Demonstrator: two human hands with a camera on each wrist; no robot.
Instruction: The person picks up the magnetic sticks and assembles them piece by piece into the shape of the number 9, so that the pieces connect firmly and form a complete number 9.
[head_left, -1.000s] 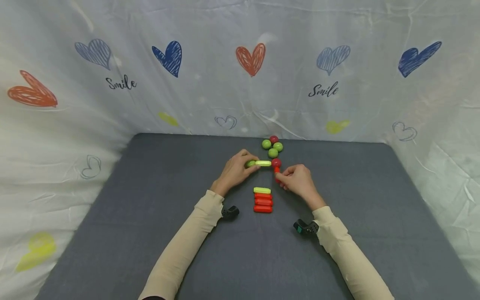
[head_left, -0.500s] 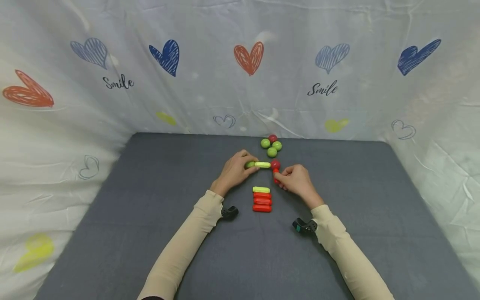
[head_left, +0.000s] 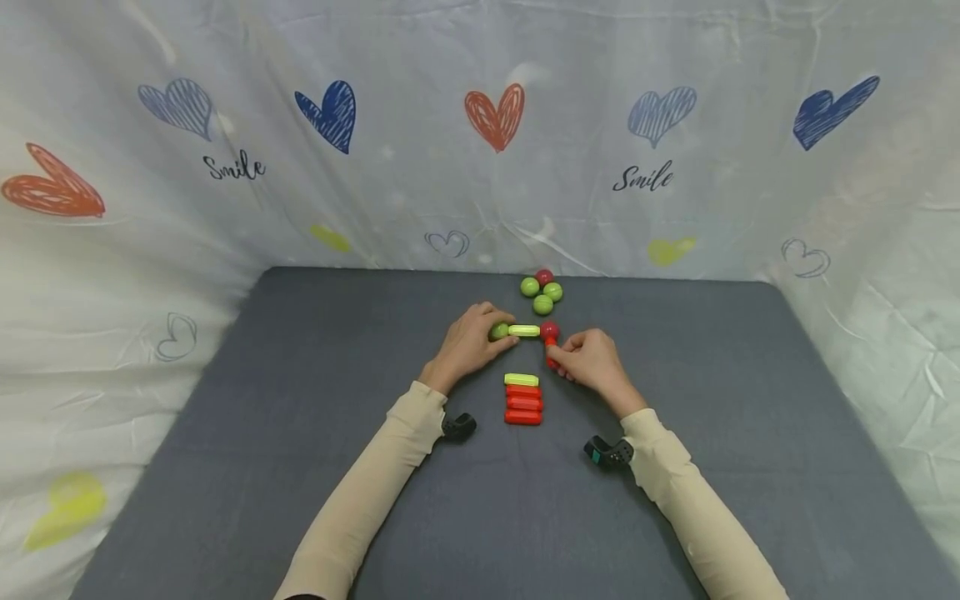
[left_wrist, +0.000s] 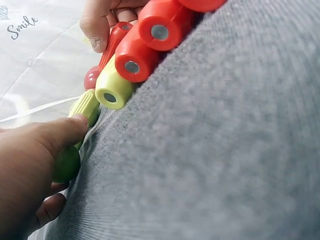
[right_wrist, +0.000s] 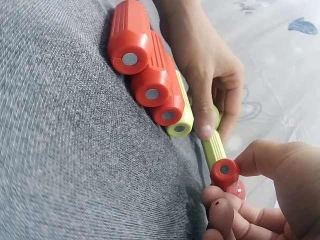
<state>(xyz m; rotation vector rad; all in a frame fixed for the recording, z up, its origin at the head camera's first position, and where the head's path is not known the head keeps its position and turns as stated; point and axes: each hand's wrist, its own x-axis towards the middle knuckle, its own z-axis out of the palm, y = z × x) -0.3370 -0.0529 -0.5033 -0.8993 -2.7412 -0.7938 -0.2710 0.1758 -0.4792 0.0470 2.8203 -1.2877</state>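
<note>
In the head view a short chain lies on the table: a green ball (head_left: 499, 332), a yellow-green magnetic rod (head_left: 524, 331), a red ball (head_left: 550, 330) and a red magnetic rod (head_left: 551, 357) pointing toward me. My left hand (head_left: 467, 343) pinches the green ball between thumb and fingers, the thumb reaching the near end of the yellow-green rod (right_wrist: 215, 149). With thumb and fingertips my right hand (head_left: 595, 360) grips the red rod, whose silver end (right_wrist: 225, 170) shows in the right wrist view. The red ball (left_wrist: 92, 78) is partly hidden in the left wrist view.
Below the chain lies a side-by-side row of spare rods: one yellow-green rod (head_left: 521, 380) and three red rods (head_left: 523, 403). Behind it, several loose balls cluster, green balls (head_left: 543, 305) and one red ball (head_left: 544, 277). A printed curtain (head_left: 405, 167) borders the grey table (head_left: 360, 350).
The chain has shifted slightly toward me, away from the loose balls, with both hands holding on. The head view has drifted a little. The row of spare rods stays put.
</note>
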